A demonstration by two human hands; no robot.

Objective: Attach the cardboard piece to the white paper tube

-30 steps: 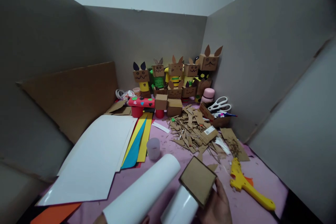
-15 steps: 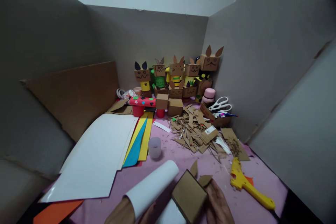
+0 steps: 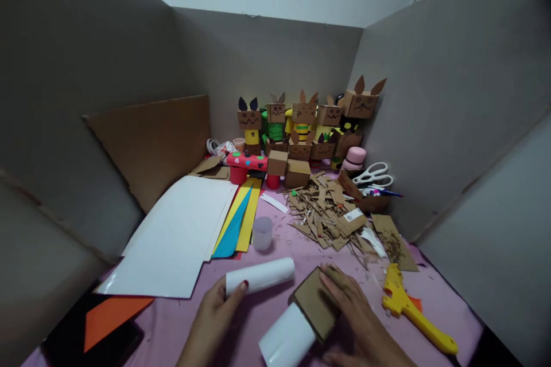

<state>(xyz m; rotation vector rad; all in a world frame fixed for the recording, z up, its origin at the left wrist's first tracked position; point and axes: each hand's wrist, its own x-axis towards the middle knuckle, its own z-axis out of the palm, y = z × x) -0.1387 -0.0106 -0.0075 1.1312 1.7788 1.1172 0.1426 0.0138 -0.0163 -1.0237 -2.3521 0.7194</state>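
Observation:
My left hand (image 3: 213,321) rests on the pink table with its thumb against the near end of a rolled white sheet (image 3: 260,276) that lies on its side. My right hand (image 3: 357,321) lies flat, fingers apart, on top of a small brown cardboard box (image 3: 313,303). That box sits on or against a second white roll (image 3: 287,342) near the bottom edge. Neither hand is closed around anything.
Flat white sheets (image 3: 176,238), yellow and blue paper (image 3: 239,223) and an orange sheet (image 3: 107,315) lie at the left. A translucent cup (image 3: 262,233), a heap of cardboard scraps (image 3: 329,215), a yellow glue gun (image 3: 413,312), scissors (image 3: 372,173) and cardboard figures (image 3: 303,120) stand behind. Grey cardboard walls (image 3: 451,97) enclose the table.
The white roll and the cardboard box came down from mid-air onto the table. My left hand has come into view at the roll's end; my right hand now lies flat on the box.

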